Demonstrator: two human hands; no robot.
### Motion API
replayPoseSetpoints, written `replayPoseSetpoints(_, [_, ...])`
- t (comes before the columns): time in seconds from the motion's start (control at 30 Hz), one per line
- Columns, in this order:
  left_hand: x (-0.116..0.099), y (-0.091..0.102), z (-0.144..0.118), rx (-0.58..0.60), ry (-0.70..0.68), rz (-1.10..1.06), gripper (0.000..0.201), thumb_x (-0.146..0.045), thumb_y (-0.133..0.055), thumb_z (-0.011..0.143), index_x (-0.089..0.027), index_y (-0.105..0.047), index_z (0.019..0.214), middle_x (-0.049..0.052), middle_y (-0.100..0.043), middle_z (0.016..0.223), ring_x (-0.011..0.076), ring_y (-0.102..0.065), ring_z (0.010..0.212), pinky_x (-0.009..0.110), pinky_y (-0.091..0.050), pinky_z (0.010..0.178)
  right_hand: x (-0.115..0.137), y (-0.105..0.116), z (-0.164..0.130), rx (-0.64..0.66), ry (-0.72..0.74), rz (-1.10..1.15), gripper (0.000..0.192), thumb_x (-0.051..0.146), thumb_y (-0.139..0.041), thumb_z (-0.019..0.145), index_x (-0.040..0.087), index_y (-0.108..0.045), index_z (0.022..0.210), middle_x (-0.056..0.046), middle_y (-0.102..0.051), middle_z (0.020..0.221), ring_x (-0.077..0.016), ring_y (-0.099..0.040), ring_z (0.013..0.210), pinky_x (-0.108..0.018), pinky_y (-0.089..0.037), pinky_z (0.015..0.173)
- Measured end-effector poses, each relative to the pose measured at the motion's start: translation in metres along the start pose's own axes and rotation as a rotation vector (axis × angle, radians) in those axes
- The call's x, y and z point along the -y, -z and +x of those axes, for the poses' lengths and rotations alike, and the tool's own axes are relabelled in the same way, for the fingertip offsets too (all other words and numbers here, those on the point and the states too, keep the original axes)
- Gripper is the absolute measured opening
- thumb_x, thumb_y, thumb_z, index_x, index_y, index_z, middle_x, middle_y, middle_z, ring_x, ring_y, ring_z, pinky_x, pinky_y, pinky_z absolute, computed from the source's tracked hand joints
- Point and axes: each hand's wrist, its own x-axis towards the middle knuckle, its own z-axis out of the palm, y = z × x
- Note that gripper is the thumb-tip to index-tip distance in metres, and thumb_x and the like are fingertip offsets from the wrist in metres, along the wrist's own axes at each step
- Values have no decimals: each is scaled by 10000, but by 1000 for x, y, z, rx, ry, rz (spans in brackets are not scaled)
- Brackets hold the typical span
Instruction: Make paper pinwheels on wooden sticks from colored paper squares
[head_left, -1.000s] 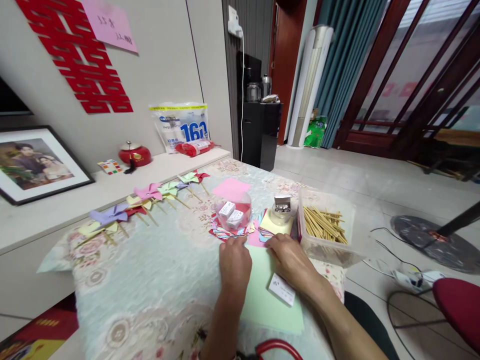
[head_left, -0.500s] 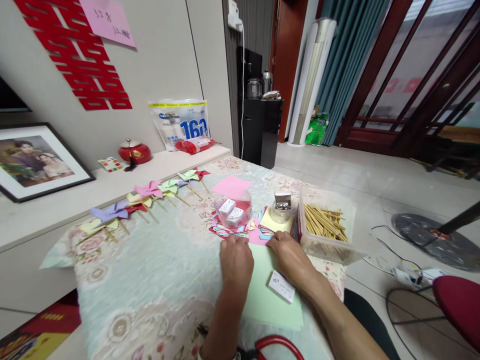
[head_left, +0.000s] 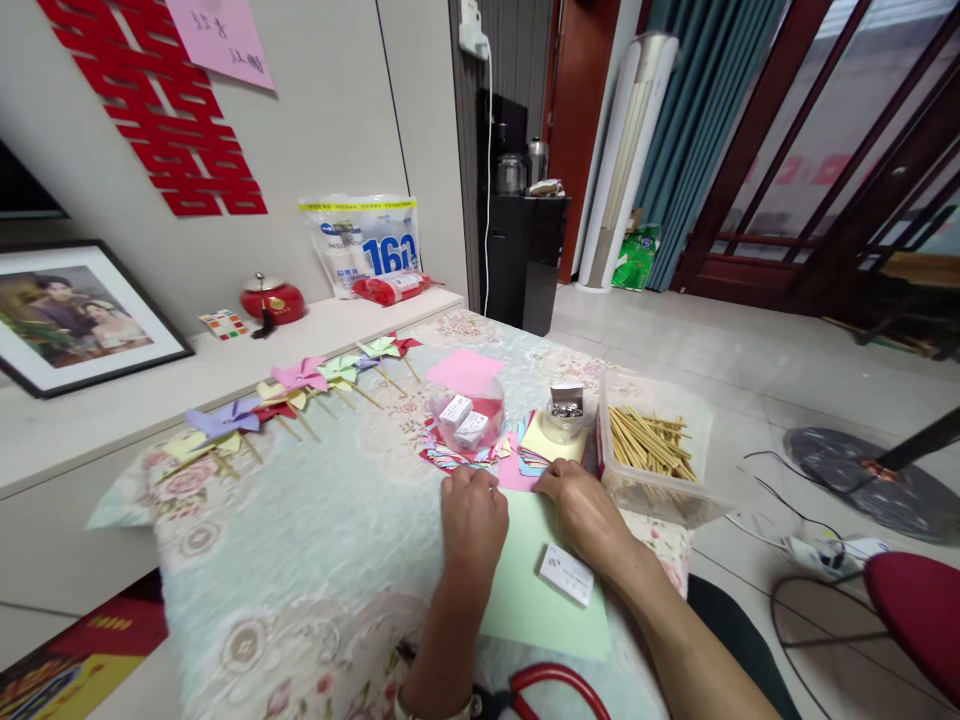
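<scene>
Pressing flat, both hands, left (head_left: 472,520) and right (head_left: 581,510), rest spread on the green paper (head_left: 525,590).

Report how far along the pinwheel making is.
Done: a row of finished pinwheels lies along the table's far left edge. In hand: the left hand and right hand both press flat on a light green sheet. Left: a pile of coloured squares and a tub of sticks remain.

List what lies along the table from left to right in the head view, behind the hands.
Row of paper pinwheels → clear tub holding small white boxes → small jar of metal pins → clear box of wooden sticks.
</scene>
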Motion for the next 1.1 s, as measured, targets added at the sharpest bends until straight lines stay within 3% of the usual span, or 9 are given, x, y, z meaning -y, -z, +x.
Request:
replayPoseSetpoints(0.2, [2, -4, 1, -28, -5, -5, 227, -117, -529, 800, -159, -733, 889, 134, -650, 969, 284, -562, 934, 411, -446, 874, 3, 6, -2, 37, -1, 36, 361, 53, -437, 909, 181, -753, 1029, -106, -642, 1007, -202, -570, 954, -267, -380, 767])
replayPoseSetpoints(0.43, [2, -4, 2, -21, 17, -6, 279, -75, -505, 789, -153, -754, 888, 130, -673, 971, 278, -583, 939, 407, -446, 895, 4, 1, -5, 26, 22, -58, 313, 122, -429, 974, 139, -741, 963, -148, -635, 1090, -239, -554, 1020, -314, -390, 821])
replayPoseSetpoints(0.8, [6, -3, 5, -8, 54, -61, 311, -65, -487, 791, -162, -749, 928, 119, -715, 993, 264, -622, 993, 393, -448, 889, 11, 4, -9, 22, 17, -133, 342, 121, -425, 988, 188, -649, 1238, -156, -561, 1295, -296, -452, 1149, -367, -402, 839])
replayPoseSetpoints(1.1, [-6, 10, 4, -22, 130, -100, 337, 2, -466, 762, -141, -724, 927, 118, -736, 978, 262, -651, 973, 383, -458, 911, 11, 2, -7, 6, 2, -109, 362, 64, -409, 953, 140, -617, 1239, -136, -560, 1335, -294, -439, 1140, -374, -401, 825])
